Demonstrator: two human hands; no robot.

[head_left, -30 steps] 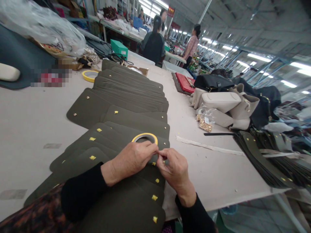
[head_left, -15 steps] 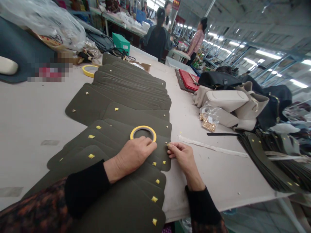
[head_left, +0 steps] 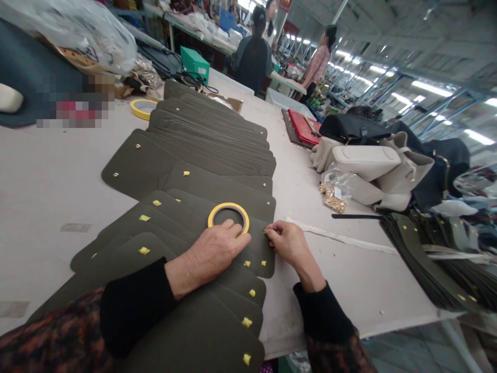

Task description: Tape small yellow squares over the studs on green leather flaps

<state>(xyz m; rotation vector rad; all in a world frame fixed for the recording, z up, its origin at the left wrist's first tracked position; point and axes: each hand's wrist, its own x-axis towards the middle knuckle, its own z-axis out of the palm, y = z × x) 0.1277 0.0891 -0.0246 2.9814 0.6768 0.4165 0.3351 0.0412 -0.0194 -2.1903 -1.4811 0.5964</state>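
My left hand is closed on a roll of yellow tape, over overlapping dark olive panels. At the right edge of one panel, the fingertips of my right hand pinch together against the surface. A tiny yellowish piece of tape shows at those fingertips, partly hidden by them. Small yellow tape squares stick to several panels nearer me. Farther up, panels carry bare metal studs, such as the small stud just above my right hand.
A second tape roll lies behind the panels at the left. Beige and black bags and a plastic bag of gold hardware sit at the right. More olive pieces are stacked by the right edge. Two people stand beyond the table.
My right hand has moved slightly left onto the panel's edge, and the stud that showed there is now covered. My left hand still holds the tape roll in nearly the same place.
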